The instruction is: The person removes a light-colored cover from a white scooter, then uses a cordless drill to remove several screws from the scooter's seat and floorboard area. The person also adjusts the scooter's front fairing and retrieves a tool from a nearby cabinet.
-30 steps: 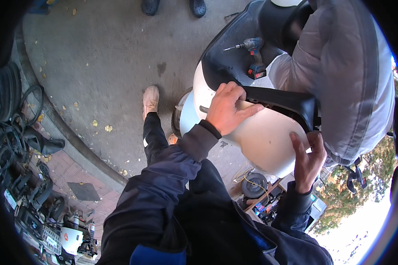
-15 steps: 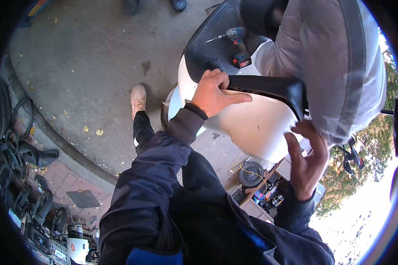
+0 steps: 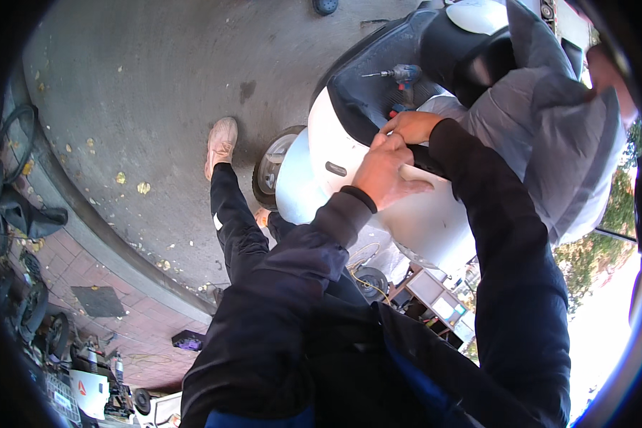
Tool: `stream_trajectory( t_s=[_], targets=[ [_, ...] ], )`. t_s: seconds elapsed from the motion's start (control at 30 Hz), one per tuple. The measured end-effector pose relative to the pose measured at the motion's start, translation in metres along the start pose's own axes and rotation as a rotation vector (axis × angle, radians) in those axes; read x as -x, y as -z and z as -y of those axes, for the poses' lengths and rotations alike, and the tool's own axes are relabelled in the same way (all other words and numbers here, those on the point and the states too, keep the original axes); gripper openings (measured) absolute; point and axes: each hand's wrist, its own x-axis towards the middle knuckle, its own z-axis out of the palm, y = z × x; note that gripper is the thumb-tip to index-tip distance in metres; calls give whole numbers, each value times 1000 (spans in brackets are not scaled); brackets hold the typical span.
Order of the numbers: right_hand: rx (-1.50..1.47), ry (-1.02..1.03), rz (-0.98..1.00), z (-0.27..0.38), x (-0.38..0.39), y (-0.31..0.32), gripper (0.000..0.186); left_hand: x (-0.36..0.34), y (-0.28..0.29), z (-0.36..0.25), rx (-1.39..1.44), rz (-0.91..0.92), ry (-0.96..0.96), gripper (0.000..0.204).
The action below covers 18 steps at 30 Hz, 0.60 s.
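I stand beside a white and black scooter. My left hand (image 3: 386, 175) curls its fingers over the edge of the scooter's white body panel (image 3: 431, 217), with the thumb stretched along the white surface. Under and beside that hand runs a black trim strip (image 3: 422, 156). My right hand (image 3: 415, 127) reaches across to the same spot; its fingertips are bent against the edge by the left fingers. What they pinch, if anything, is hidden. A blue cordless drill (image 3: 405, 73) with a long bit lies on the black footwell (image 3: 360, 103) just beyond my hands.
A grey padded cover (image 3: 549, 121) drapes over the scooter at the right. A wheel (image 3: 269, 171) shows beside the white body. Below the panel are a loose tyre (image 3: 371, 284) and a box of tools (image 3: 428, 303). Piled parts lie along the left kerb (image 3: 114, 242).
My right hand has moved up and left from the trim's near right end to beside my left hand. The left hand keeps its hold. The view has shifted, and the grey cover sits differently.
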Motion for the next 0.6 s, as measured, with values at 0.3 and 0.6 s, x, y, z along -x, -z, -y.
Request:
stream_trajectory(
  t_s=[0.3, 0.6],
  targets=[
    [103, 198, 176, -13, -13, -4, 62, -8, 3, 1, 108, 65, 59, 44],
    [-398, -137, 45, 30, -38, -7, 81, -11, 7, 0, 102, 149, 79, 47]
  ],
)
